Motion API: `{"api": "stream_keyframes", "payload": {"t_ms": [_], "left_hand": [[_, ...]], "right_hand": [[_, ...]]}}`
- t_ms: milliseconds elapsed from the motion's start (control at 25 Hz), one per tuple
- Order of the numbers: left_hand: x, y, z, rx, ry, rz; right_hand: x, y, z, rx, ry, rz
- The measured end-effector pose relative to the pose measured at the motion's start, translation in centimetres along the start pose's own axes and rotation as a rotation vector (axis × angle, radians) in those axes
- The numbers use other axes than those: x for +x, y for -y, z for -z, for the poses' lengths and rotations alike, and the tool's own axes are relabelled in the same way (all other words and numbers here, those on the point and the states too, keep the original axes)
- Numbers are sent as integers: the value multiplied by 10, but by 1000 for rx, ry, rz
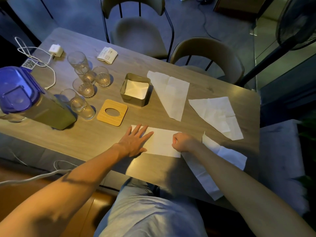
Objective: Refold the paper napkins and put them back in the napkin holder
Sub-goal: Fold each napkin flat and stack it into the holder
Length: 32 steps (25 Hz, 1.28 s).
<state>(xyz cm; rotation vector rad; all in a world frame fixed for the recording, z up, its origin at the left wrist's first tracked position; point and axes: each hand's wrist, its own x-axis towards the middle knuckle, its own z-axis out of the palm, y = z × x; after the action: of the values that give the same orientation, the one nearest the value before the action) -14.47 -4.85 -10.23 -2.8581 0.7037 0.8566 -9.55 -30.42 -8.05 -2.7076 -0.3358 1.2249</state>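
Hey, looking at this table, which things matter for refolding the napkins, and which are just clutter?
For the job: half-folded napkin, unfolded napkins, napkin holder, wooden slotted lid.

Lying about: drinking glasses, pitcher, charger with cable, printed leaflet.

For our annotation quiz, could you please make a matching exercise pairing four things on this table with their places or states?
1 left hand
2 right hand
3 wooden lid
4 napkin holder

a open, napkins inside
b flat on the folded napkin
c lying beside the holder
d curled at the folded napkin's right edge

Pairs: 1-b, 2-d, 3-c, 4-a
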Motion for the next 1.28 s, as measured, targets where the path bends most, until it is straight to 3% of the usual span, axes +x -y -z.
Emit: {"api": "stream_keyframes", "payload": {"t_ms": [120, 360, 560, 880, 1040, 1280], "left_hand": [[2, 1, 2, -51, 19, -5], [5, -12, 6, -71, 92, 69], [0, -6, 5, -100, 85, 76], [-11, 25, 0, -21, 44, 48], [1, 35, 16, 1, 129, 89], [9, 40, 27, 5, 112, 143]], "right_hand": [[-1, 0, 8, -25, 35, -15], [11, 46, -4, 356, -18, 118], [15, 41, 2, 523, -1, 38], [2, -16, 12, 264, -72, -62], [2, -12, 12, 242, -119, -40], [8, -2, 17, 163, -269, -4]]}}
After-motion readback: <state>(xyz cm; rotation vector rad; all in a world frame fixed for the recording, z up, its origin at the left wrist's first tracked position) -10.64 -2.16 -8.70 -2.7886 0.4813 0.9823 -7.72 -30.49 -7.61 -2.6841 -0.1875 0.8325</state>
